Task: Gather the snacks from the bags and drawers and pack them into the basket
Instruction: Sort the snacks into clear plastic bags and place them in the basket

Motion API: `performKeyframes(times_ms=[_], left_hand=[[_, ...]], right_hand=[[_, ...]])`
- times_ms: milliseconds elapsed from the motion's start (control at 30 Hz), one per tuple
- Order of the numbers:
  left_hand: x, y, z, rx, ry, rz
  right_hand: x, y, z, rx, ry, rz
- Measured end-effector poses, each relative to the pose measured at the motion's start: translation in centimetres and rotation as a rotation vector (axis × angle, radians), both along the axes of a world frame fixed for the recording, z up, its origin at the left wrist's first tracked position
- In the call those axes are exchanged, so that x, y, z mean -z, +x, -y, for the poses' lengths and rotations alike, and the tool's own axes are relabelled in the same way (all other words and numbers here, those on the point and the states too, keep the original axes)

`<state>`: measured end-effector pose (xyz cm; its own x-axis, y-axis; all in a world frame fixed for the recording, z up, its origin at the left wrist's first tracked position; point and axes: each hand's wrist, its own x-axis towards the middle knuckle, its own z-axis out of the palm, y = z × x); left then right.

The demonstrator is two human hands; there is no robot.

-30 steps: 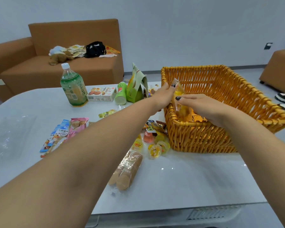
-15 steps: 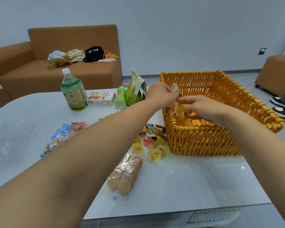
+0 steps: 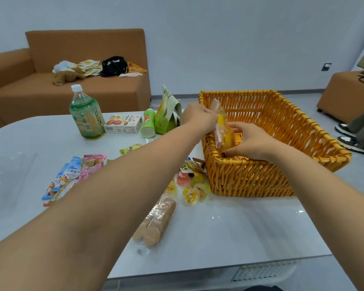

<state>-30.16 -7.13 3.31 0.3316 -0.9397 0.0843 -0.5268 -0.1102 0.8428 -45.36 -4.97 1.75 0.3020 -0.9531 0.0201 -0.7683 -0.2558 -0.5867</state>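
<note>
Over the basket's (image 3: 282, 131) near-left corner a clear snack packet (image 3: 222, 124) with yellow contents stands upright, its lower end inside the basket; the left hand (image 3: 199, 118) pinches its upper edge in a curled grip, while the right hand (image 3: 250, 143) curls round its lower part, thumb at the basket's near rim. Left of the basket on the tabletop (image 3: 219, 232) lie jelly cups (image 3: 194, 191), a wrapped cracker stack (image 3: 156, 223), flat snack packs (image 3: 72, 177), a biscuit box (image 3: 123, 123), a green pouch (image 3: 166, 114), a small green bottle (image 3: 148, 126) and a big drink bottle (image 3: 85, 114).
</note>
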Motion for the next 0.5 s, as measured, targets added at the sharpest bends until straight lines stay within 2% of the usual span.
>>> performKeyframes(times_ms=[100,233,300,367,433,500], left_hand=[[0.3,0.5,0.4,-0.051,0.023,-0.168],[0.2,1.0,0.5,0.008,0.071,-0.246],[0.2,0.9,0.5,-0.004,0.102,-0.187],[0.3,0.5,0.2,0.012,0.109,-0.015],[0.5,0.2,-0.3,0.029,0.04,0.117],[1.1,0.0,-0.7,0.042,-0.043,0.168]], right_hand=[[0.3,0.0,-0.4,0.024,-0.123,0.038],[0.4,-0.2,-0.7,0.055,-0.137,0.096],[0.2,-0.2,-0.6,0.054,-0.094,0.119],[0.0,0.0,-0.7,0.025,-0.009,0.1],[0.0,0.1,-0.6,0.023,0.045,0.096],[0.2,0.1,-0.5,0.024,0.042,0.101]])
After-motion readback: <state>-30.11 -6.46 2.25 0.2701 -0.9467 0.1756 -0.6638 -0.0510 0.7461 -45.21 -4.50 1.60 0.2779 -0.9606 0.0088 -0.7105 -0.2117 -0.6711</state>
